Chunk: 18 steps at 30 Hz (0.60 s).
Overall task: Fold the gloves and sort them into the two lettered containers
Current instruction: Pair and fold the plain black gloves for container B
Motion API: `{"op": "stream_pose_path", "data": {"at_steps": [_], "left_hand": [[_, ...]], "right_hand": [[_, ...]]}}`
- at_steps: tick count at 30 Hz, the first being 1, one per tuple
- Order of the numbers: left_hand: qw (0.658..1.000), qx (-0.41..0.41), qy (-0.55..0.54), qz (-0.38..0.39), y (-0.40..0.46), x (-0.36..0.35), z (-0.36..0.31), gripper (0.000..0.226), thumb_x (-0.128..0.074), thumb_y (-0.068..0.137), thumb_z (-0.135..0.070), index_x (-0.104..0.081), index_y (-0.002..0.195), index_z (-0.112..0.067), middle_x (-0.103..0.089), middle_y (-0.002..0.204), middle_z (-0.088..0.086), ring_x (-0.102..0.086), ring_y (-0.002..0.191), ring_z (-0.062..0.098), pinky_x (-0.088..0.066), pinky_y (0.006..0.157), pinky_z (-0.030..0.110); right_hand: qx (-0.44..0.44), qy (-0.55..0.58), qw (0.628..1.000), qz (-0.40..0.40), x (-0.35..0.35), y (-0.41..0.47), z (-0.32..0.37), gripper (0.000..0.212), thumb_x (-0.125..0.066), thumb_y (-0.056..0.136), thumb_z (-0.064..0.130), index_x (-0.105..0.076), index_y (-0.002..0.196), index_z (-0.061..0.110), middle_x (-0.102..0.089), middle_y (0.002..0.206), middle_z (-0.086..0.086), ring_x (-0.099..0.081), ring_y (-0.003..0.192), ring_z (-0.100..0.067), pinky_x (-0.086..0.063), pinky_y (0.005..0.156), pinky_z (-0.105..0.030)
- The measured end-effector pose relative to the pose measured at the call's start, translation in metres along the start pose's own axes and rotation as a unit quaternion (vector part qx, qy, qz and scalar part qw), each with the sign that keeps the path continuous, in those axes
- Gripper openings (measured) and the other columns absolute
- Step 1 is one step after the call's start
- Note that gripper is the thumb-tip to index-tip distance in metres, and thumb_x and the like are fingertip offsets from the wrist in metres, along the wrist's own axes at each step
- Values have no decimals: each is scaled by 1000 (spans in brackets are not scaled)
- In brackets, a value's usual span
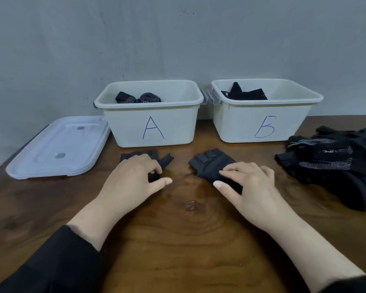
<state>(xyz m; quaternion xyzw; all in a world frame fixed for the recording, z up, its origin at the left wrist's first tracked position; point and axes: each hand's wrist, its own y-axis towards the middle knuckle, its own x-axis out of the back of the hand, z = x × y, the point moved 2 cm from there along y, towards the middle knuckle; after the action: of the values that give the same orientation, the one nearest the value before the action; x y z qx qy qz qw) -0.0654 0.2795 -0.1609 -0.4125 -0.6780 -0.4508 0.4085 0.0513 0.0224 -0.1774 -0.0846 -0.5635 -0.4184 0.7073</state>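
Near the table's (178,240) back edge, before containers A (152,123) and Б (262,125), the left hand (131,178) pinches one dark glove (144,156) and the right hand (249,182) presses another glove (211,163); both look light, limp and best gripped at the folded edge.

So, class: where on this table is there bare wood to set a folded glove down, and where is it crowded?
Bare table lies near the person, between the two forearms. A narrower gap runs between the left hand and right hand. Crowded: the glove pile on the right, the lid on the left, and containers A and Б along the wall.
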Motion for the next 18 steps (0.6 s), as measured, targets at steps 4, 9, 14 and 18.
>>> {"op": "stream_pose_path", "data": {"at_steps": [4, 9, 14, 18], "left_hand": [[997, 3, -52, 62, -4, -4, 13, 46, -66, 79, -64, -62, 118, -40, -55, 105, -21, -52, 102, -1, -47, 91, 28], [997, -8, -60, 57, -3, -6, 13, 40, -70, 83, -53, -60, 119, -37, -58, 108, -22, -52, 103, -1, -47, 92, 29], [998, 0, -54, 18, -3, -6, 11, 18, -61, 92, -47, -64, 101, -32, -60, 98, -18, -55, 91, 2, -48, 81, 28], [988, 37, -130, -78, 1, -6, 3, 9, -62, 94, -35, -65, 87, -30, -56, 89, -13, -53, 85, 3, -44, 74, 29]], "right_hand": [[1, 96, 987, 128, 14, -7, -20, 43, -59, 93, 52, -60, 134, 41, -45, 139, 36, -36, 137, 11, -25, 122, -28], [3, 55, 991, 125, 5, -6, -18, 47, -62, 96, 44, -56, 142, 38, -46, 142, 32, -38, 135, 6, -31, 118, -26], [23, -41, 998, 41, -11, -5, 1, 52, -60, 92, 54, -64, 136, 26, -62, 133, 12, -53, 124, -10, -38, 101, -31], [15, -53, 998, 21, -19, -6, 14, 64, -47, 88, 64, -66, 133, 23, -65, 128, 9, -56, 120, -15, -43, 96, -36]]}}
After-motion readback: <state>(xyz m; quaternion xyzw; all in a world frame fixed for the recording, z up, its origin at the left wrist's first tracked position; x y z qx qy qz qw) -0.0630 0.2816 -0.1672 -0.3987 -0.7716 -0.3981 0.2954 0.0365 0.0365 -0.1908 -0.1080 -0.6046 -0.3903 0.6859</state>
